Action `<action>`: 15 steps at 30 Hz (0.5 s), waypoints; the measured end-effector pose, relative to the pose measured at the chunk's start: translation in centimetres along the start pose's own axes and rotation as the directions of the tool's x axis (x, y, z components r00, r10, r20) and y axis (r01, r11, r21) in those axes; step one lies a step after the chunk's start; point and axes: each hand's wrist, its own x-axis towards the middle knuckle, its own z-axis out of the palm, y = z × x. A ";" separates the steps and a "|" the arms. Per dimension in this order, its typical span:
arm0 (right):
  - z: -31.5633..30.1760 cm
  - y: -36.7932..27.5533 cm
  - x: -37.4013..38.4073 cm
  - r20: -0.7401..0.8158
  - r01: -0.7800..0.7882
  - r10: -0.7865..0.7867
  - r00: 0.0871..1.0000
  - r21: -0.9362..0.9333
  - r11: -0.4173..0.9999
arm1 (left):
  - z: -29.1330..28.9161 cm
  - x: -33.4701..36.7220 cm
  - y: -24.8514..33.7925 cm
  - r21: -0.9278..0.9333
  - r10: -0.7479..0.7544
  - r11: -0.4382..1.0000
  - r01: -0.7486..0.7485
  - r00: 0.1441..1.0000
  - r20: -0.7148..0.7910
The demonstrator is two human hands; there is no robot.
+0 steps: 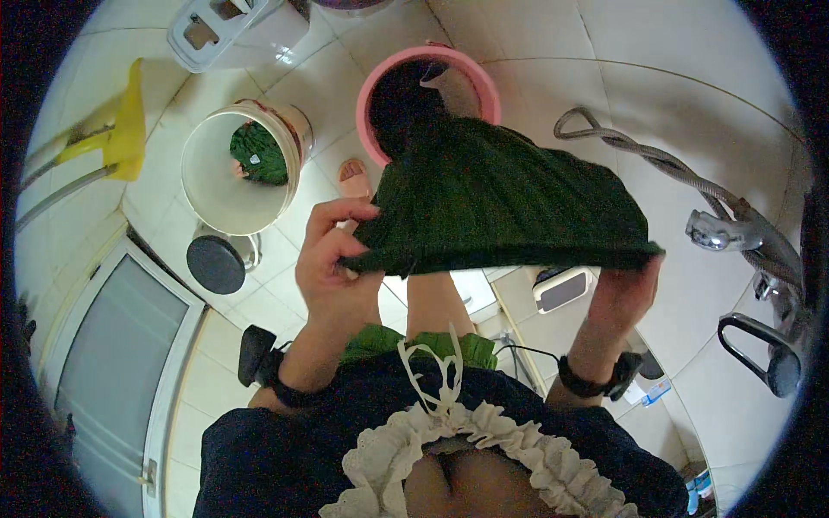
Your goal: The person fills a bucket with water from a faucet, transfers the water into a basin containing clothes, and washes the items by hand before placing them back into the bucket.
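Observation:
A dark green, ribbed-looking garment [509, 203] is stretched out between my two hands at waist height, its near edge almost straight. My left hand [332, 250] pinches its left corner between thumb and fingers. At the opposite corner, my right hand [629, 289] has its fingers closed on the edge, partly covered by the cloth. The far part of the garment hangs over the near side of a pink basin [493, 91], hiding some of it. Dark cloth [401, 104] lies inside that basin.
Left of the basin stands a white bucket [200, 186] with a green patterned cloth [261, 155] inside. A dark round-topped stool [216, 264] is beside it. On the right wall are a twisted metal hose [665, 160] and a tap [717, 231]. A glazed door [121, 363] is at left.

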 end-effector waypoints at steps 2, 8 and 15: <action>-0.4 0.0 -1.7 0.174 -0.261 0.221 0.960 0.262 0.929 | 0.2 -0.2 1.3 -0.155 -0.087 0.984 0.084 0.996 -0.018; 5.4 6.1 -4.1 0.518 -0.745 0.558 0.648 0.278 0.606 | 6.7 -1.0 0.2 0.186 0.039 0.977 -0.107 0.940 0.338; 6.5 11.9 1.9 0.185 -0.391 0.400 0.897 -0.086 0.916 | 6.9 -3.4 -6.3 -0.178 -0.411 0.769 0.613 0.689 0.597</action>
